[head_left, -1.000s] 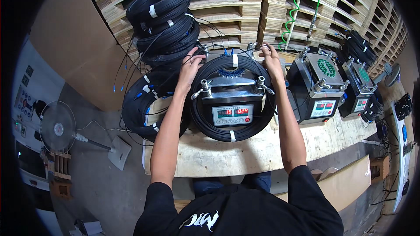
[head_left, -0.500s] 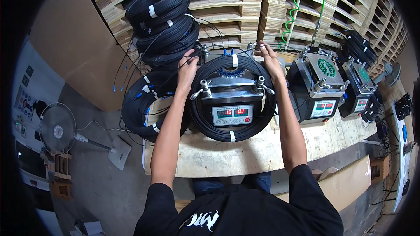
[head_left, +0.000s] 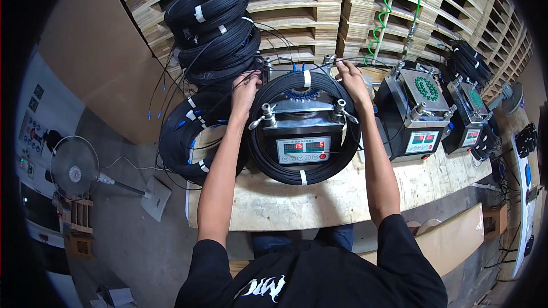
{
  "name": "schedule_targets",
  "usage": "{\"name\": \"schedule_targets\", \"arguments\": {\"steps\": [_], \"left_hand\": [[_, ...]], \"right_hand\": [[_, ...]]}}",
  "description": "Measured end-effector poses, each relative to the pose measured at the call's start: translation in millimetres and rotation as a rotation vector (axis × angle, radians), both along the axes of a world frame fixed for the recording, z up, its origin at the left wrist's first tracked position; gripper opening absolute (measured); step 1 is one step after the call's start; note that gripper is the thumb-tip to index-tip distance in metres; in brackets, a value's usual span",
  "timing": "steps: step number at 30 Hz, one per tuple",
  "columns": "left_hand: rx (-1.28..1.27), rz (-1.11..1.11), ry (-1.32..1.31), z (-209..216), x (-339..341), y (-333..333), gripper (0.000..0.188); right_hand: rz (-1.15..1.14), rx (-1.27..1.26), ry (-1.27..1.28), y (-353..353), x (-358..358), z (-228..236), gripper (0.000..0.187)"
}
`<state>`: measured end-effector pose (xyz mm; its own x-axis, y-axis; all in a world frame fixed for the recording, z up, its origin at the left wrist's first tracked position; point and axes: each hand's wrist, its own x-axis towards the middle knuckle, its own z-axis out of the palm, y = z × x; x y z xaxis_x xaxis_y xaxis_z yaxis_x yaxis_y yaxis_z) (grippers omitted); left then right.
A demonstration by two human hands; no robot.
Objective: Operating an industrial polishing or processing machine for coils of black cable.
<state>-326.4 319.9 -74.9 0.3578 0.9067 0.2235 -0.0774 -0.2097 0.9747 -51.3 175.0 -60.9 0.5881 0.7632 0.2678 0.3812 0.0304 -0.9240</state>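
A coil (head_left: 285, 174) of black cable sits around the front of the middle machine (head_left: 297, 132) on the wooden surface (head_left: 285, 208), its lower arc passing beneath the lit panel (head_left: 303, 150) and its upper arc lying over the machine's top. White ties (head_left: 307, 78) bind it at top and bottom. Within the upper arc, blue plugs (head_left: 302, 96) form a curved row, and two more stand upright just behind the coil. The left hand (head_left: 245, 94) is at the rear left corner of the machine, beside the coil, its fingers curled inward near thin black cable; whether it grips anything cannot be told. The right hand (head_left: 352, 82) is at the rear right corner, fingers bent near the rear right post (head_left: 327, 61), and its hold cannot be told either. Silver clamps (head_left: 268, 115) stand at the machine's front corners, inside the coil. To the left are a loose coil (head_left: 169, 142) with blue ends and, behind it, a tall stack (head_left: 211, 23) of black coils. To the right, two similar machines (head_left: 422, 88) show green-dotted tops and lit panels. Wooden pallets (head_left: 291, 17) rise behind, with a green hose (head_left: 378, 25) hanging before them. A standing fan (head_left: 75, 174) is on the left.
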Motion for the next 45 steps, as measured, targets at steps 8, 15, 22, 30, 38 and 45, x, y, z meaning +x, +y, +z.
{"name": "schedule_targets", "arguments": {"steps": [8, 15, 22, 30, 38, 45], "left_hand": [[-0.013, -0.047, -0.085, 6.0, 1.3, -5.7, 0.035], [-0.108, -0.163, -0.142, 10.9, 1.9, -12.5, 0.036], [-0.097, 0.009, 0.094, -2.0, 6.3, 3.5, 0.035], [-0.143, -0.068, 0.091, -15.7, 2.2, 20.9, 0.039], [-0.18, -0.109, 0.078, 0.1, 3.6, 4.7, 0.034], [-0.141, 0.064, 0.142, -7.6, 6.3, 7.2, 0.036]], "right_hand": [[0.068, 0.088, 0.289, 0.8, -3.1, -0.1, 0.046], [0.031, -0.043, 0.313, -8.4, -14.8, 12.8, 0.048], [0.133, -0.094, 0.276, -3.9, 4.1, 3.2, 0.051], [0.115, 0.005, 0.386, -3.7, -6.1, 3.7, 0.052], [-0.015, -0.026, 0.189, -3.7, -8.7, 4.7, 0.055], [0.172, -0.059, 0.293, -4.6, -0.8, 3.8, 0.047]]}}
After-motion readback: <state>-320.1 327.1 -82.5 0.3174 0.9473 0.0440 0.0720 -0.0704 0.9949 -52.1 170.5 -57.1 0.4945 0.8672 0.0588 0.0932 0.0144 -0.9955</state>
